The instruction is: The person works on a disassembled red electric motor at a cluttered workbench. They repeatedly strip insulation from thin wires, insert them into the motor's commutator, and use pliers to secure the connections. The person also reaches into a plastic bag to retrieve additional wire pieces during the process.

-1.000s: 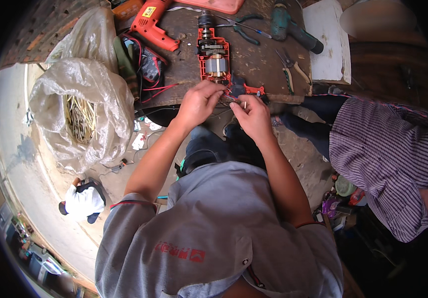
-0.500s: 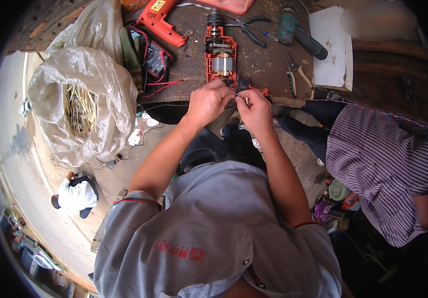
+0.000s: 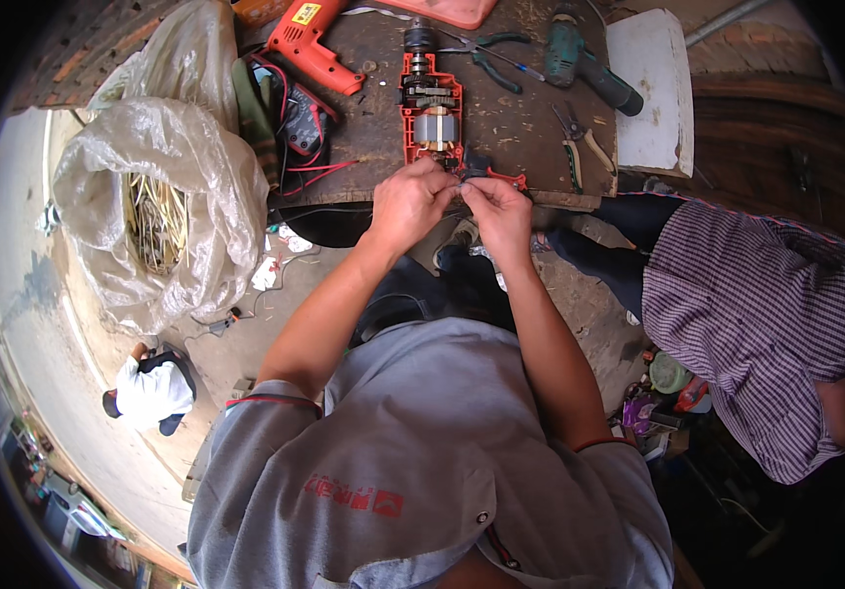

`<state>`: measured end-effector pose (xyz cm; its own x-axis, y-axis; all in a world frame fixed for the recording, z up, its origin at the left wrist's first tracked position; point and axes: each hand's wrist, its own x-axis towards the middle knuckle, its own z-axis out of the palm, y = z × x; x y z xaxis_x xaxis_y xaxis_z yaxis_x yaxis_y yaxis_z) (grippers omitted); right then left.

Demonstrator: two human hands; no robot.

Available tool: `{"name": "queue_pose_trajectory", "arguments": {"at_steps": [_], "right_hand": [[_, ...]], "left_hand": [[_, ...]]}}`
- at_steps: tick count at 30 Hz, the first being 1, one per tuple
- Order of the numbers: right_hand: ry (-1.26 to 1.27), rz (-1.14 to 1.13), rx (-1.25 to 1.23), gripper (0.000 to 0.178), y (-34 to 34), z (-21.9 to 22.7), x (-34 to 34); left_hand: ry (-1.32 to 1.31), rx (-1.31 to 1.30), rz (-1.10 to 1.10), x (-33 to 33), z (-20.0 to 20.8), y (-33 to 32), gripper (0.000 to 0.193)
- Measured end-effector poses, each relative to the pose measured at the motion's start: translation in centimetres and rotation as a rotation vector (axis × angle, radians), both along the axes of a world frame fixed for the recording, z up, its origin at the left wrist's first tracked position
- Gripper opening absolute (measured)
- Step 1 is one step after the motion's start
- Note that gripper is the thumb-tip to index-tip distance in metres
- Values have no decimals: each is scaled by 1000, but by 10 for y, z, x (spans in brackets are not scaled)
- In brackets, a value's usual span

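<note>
An opened electric drill (image 3: pixel 435 128) lies on the worktable with its red half housing, gears and motor bare and its chuck pointing away from me. Over the handle end, my left hand (image 3: pixel 408 204) is closed in a pinch. My right hand (image 3: pixel 499 216) pinches close beside it, the fingertips of both nearly meeting. Whatever they hold is too small and too covered to make out. Just beyond my right fingers sits a dark switch-like part (image 3: pixel 476 165) by the red handle.
Left of the drill lie a red drill casing (image 3: pixel 310 49) and a multimeter (image 3: pixel 303 123) with red leads. Pliers (image 3: pixel 496 64), a green cordless drill (image 3: pixel 580 64) and a cutter-like tool (image 3: pixel 584 147) are on the right. A plastic sack (image 3: pixel 89 187) stands left; another person (image 3: pixel 737 314) is at right.
My right fingers have closed in and turned slightly; a small pale piece that showed at them is out of sight. The left hand keeps its pinch in almost the same place.
</note>
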<state>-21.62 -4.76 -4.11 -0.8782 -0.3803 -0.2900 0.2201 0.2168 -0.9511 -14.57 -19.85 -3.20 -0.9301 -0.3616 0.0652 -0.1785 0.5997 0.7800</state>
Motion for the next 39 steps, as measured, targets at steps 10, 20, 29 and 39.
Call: {"name": "queue_pose_trajectory", "arguments": {"at_steps": [10,20,29,39], "right_hand": [[533,417,635,10,-3,43,-25],[401,321,470,25,9,49,-16],[768,456,473,8,6,35,-20],[565,534,603,21,6,35,-28]], "left_hand": [[3,-73,-31,0,2,2,9],[12,-76,-41,0,0,1,10],[-31,-61,-58,-1,2,-1,10],[-20,-98,-72,-1,3,-1,9]]}}
